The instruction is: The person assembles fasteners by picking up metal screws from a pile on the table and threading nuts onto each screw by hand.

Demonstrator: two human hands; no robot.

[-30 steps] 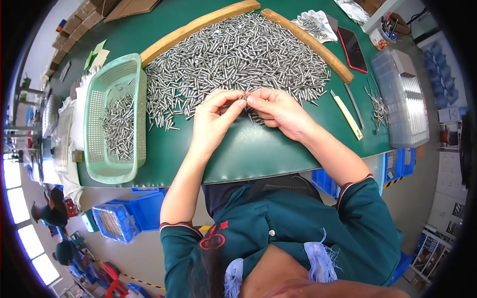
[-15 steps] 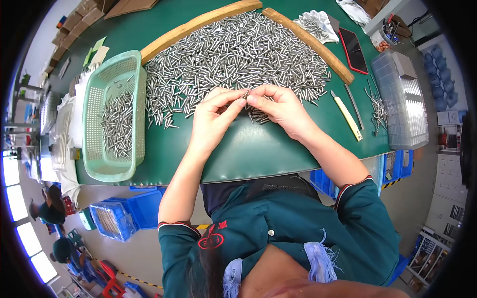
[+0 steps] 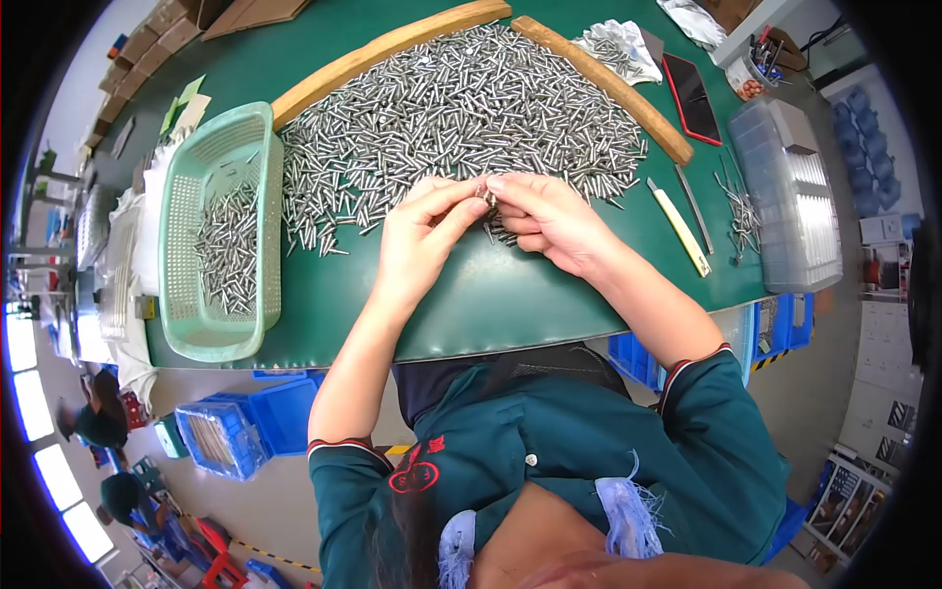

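Note:
A large heap of small silvery metal pins (image 3: 442,118) covers the middle of the green table. At its near edge, my left hand (image 3: 424,231) pinches a small metal pin (image 3: 489,197) between thumb and forefinger. The fingertips of my right hand (image 3: 554,221) meet it from the other side, closed on the same pin; its finer shape is too small to tell. A few more pins lie just under the right fingers, partly hidden. To the left stands a pale green plastic basket (image 3: 267,294) with a smaller pile of pins inside.
Two wooden strips (image 3: 392,61) border the heap at the back. On the right lie a red-edged phone (image 3: 693,98), a cutter knife (image 3: 679,226), a thin metal strip (image 3: 695,208), long thin rods (image 3: 742,211) and clear plastic boxes (image 3: 785,216). Other people (image 3: 98,417) are at far left.
My right fingers have shifted slightly on the pin, with the forefinger straighter and the thumb less visible. My left hand keeps its pinch. The whole view has moved a little.

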